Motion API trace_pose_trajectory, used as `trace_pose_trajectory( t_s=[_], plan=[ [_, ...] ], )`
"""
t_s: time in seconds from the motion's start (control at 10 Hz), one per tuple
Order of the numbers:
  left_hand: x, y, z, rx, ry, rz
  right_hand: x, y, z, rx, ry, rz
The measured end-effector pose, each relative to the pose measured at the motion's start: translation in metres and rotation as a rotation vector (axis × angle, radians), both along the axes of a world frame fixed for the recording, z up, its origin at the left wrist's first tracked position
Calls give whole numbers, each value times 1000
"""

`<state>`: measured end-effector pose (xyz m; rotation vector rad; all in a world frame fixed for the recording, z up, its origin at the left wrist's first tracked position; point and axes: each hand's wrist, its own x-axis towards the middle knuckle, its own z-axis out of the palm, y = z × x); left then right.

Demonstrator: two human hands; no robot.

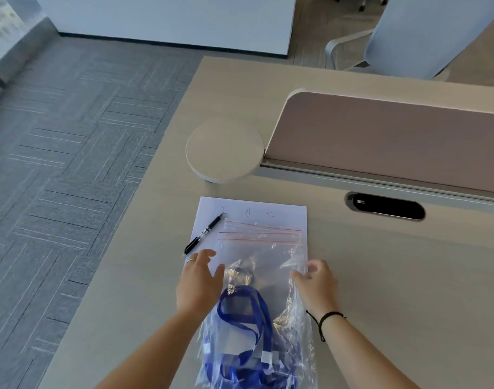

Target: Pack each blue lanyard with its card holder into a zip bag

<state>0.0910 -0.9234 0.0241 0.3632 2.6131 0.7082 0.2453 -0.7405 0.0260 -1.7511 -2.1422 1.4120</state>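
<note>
Left hand (198,279) spread, fingers straight, beside the zip bag's (257,279) left edge — blue lanyard (241,313) inside the bag, between both hands on the surface (380,276). Right hand (316,282) pinches the bag's right edge — fingers curled.

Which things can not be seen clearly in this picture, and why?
- Handwriting on the white paper, head view: too small and faint to read.
- Near end of the blue lanyards in their clear bag: cut off by the bottom edge.
- Count of zip bags in the stack: transparent, overlapping.
- Left hand and right hand: wrinkled film hides whether the fingertips pinch it.
</note>
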Motion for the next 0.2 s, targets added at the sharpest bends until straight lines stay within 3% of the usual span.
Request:
trace_pose_trajectory(
  t_s=[0.1, 0.2],
  plan=[
    [9, -9, 17, 77, -31, -41, 13, -5, 17, 133, -28, 121],
    [24, -15, 34, 125, -31, -124, 20, -10, 41, 170, 73, 206]
  ],
)
